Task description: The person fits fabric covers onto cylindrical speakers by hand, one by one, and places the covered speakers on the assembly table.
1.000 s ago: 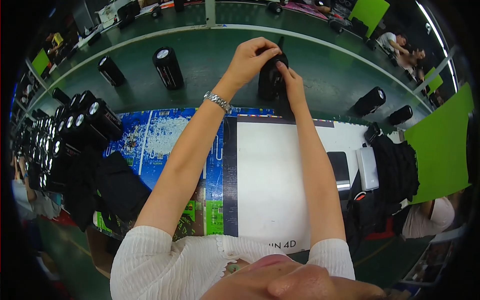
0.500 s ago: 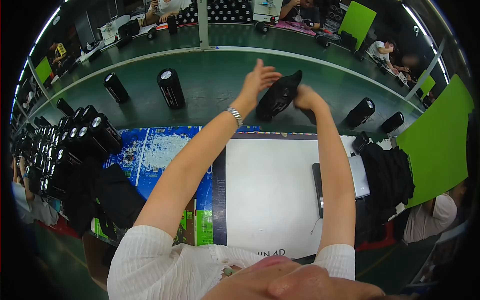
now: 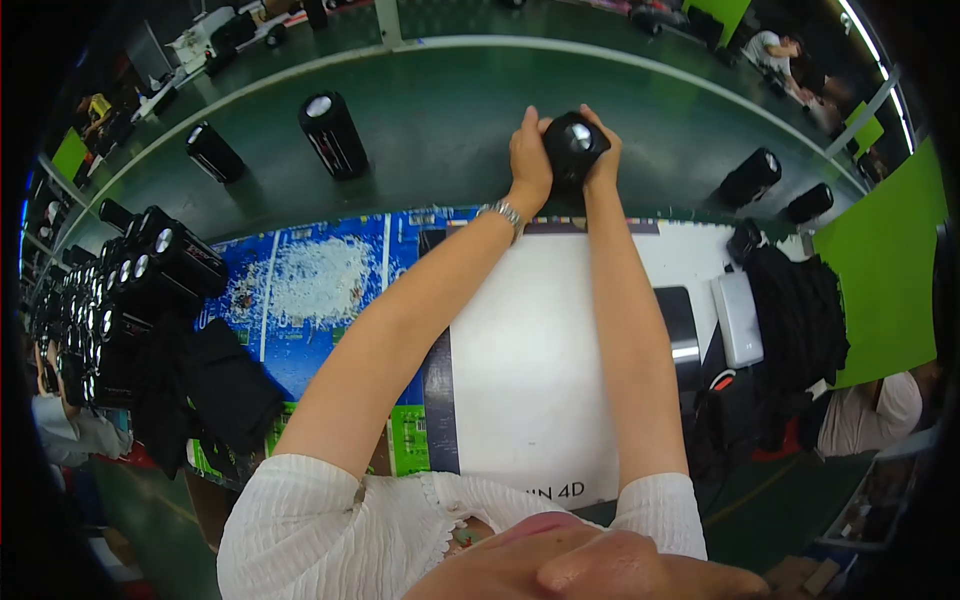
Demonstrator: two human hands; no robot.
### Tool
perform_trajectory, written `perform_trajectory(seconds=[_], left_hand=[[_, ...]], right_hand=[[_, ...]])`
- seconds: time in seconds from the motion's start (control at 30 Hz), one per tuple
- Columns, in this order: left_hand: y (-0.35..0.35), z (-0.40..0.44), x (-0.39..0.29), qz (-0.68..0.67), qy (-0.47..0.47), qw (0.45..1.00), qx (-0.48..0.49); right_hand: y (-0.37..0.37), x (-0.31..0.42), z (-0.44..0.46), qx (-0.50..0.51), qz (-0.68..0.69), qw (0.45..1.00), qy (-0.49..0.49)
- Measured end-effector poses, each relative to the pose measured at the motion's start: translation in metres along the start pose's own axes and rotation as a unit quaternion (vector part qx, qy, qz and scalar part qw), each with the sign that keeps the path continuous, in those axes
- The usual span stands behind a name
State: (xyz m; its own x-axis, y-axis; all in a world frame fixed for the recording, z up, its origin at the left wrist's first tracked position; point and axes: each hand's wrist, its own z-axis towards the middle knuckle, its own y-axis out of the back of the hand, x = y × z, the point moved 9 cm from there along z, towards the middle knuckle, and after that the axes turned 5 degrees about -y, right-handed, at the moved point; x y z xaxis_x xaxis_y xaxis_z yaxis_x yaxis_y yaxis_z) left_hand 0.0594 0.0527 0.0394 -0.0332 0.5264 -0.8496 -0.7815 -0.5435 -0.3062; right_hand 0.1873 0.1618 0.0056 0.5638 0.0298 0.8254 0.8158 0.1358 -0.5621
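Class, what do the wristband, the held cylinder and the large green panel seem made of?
Wristband: probably polished metal; silvery links glint.
Held cylinder: perhaps plastic, glossy; bright patch on its black end.
Green panel: plastic or card, uncertain; matt, evenly coloured, no strong glints.

The left hand point(image 3: 530, 160) and right hand point(image 3: 604, 152) clasp a cylinder point(image 3: 574, 165) from either side. Left of the grip stands another cylinder point(image 3: 335, 138); nearer the body than the grip lies a white board point(image 3: 530, 360).
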Motion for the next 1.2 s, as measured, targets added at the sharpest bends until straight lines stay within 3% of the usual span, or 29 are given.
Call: perform_trajectory(seconds=[0.03,0.07,0.13,0.2,0.3,0.4,0.43,0.57,0.67,0.7,0.73,0.8,0.87,0.93,1.0,1.03,1.1,1.2], left_hand=[[-0.003,0.004,0.018,0.051,0.016,0.999,-0.009],[-0.004,0.007,0.033,0.103,0.030,0.994,-0.017],[-0.002,0.007,0.039,0.099,0.085,0.991,-0.022],[0.006,0.008,0.042,0.085,0.123,0.987,-0.057],[0.002,0.006,0.032,0.122,0.111,0.985,-0.049],[-0.004,0.008,0.035,0.174,0.100,0.980,-0.019],[-0.006,0.009,0.040,0.180,0.095,0.979,-0.005],[-0.020,0.006,0.040,0.237,0.088,0.964,0.084],[-0.009,0.010,0.058,0.148,0.108,0.979,0.089],[-0.003,0.009,0.053,0.043,0.192,0.974,0.108],[0.013,0.011,0.027,0.050,0.175,0.976,0.118],[0.047,0.013,-0.026,0.063,0.136,0.979,0.136],[0.084,0.014,-0.066,0.098,0.121,0.975,0.156],[0.117,0.019,-0.101,0.116,0.105,0.975,0.158],[0.146,0.017,-0.126,0.120,0.104,0.975,0.153],[0.149,0.015,-0.146,0.124,0.084,0.975,0.164],[0.140,0.009,-0.175,0.121,0.043,0.974,0.188],[0.110,-0.005,-0.187,0.064,0.067,0.961,0.260]], right_hand=[[0.037,-0.010,0.009,-0.107,-0.183,0.977,0.020],[0.063,-0.012,0.009,-0.203,-0.360,0.910,0.037],[0.035,0.021,-0.016,-0.215,-0.439,0.869,0.075],[0.036,0.023,-0.016,-0.252,-0.413,0.870,0.096],[0.023,0.035,-0.027,-0.187,-0.207,0.956,0.093],[-0.025,0.079,-0.050,-0.040,-0.106,0.976,0.183],[-0.030,0.081,-0.055,-0.045,-0.193,0.959,0.200],[-0.004,0.066,-0.046,-0.069,-0.173,0.954,0.234],[-0.003,0.069,-0.046,-0.081,-0.211,0.934,0.276],[-0.005,0.074,-0.053,-0.086,-0.199,0.944,0.248],[0.000,0.072,-0.049,-0.087,-0.175,0.957,0.216],[0.021,0.068,-0.038,-0.141,-0.335,0.923,0.123],[0.010,0.117,-0.066,-0.200,-0.285,0.885,0.309],[0.025,0.164,-0.087,-0.309,-0.177,0.836,0.417],[0.026,0.200,-0.096,-0.330,-0.050,0.860,0.385],[-0.004,0.202,-0.086,-0.232,0.007,0.914,0.334],[-0.061,0.193,-0.090,-0.046,0.114,0.969,0.214],[-0.174,0.126,-0.130,0.138,0.000,0.990,-0.040]])
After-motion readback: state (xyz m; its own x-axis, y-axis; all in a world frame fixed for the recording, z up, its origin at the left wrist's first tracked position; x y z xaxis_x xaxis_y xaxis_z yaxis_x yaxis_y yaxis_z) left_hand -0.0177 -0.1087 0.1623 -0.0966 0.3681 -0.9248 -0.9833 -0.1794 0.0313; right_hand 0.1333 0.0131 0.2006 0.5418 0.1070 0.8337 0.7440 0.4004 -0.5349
